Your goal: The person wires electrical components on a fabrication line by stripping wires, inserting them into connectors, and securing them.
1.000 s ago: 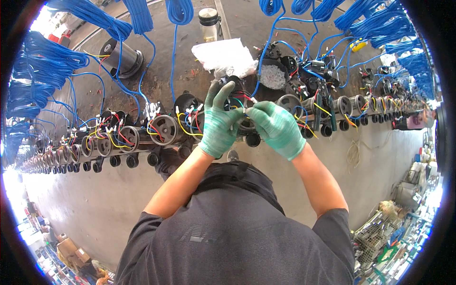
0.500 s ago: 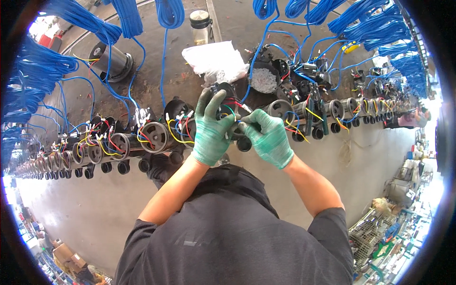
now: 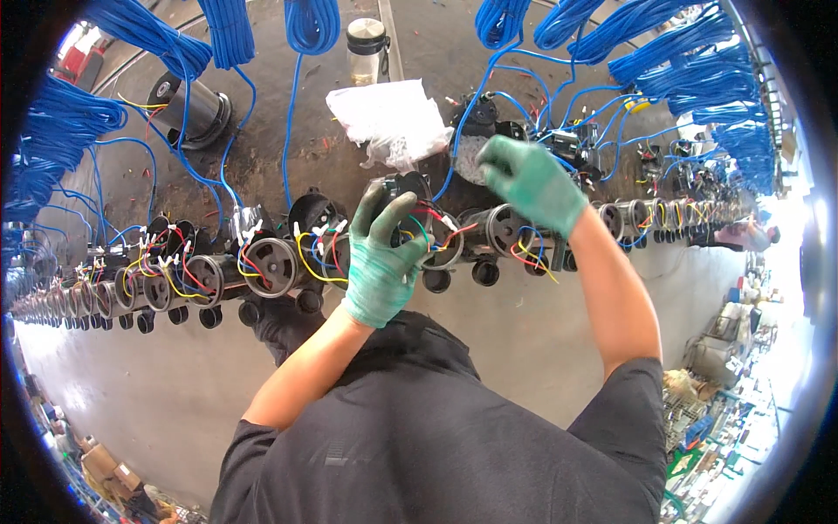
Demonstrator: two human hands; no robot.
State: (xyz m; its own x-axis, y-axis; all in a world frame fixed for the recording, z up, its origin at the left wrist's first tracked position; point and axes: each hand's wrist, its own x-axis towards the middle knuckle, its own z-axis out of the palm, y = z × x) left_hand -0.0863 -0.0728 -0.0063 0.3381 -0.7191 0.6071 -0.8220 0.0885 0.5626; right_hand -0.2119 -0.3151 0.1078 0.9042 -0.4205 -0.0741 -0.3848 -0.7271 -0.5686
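My left hand [image 3: 384, 253], in a green-coated glove, closes around a black motor cap [image 3: 405, 186] with red and green wires. The wires hang in front of an open metal cylinder at the bench's near edge; one ends in a white sleeve. My right hand [image 3: 534, 185], gloved alike, is raised over a round tub of small clear-white pieces [image 3: 471, 160]. Its fingers are bent and their tips smeared, so I cannot see whether they hold anything. Right of the left hand lies a cylindrical motor housing [image 3: 508, 229] with yellow, red and blue wires.
A long row of similar housings [image 3: 271, 266] lines the bench edge. Blue cable coils [image 3: 312, 24] lie along the back and sides. Behind my hands sit a white plastic bag [image 3: 393, 118] and a lidded jar [image 3: 367, 52]. One dark cylinder [image 3: 196, 109] stands at left.
My right hand has left the wires beside the left hand and moved up and right to the tub. The left hand stays at the motor cap.
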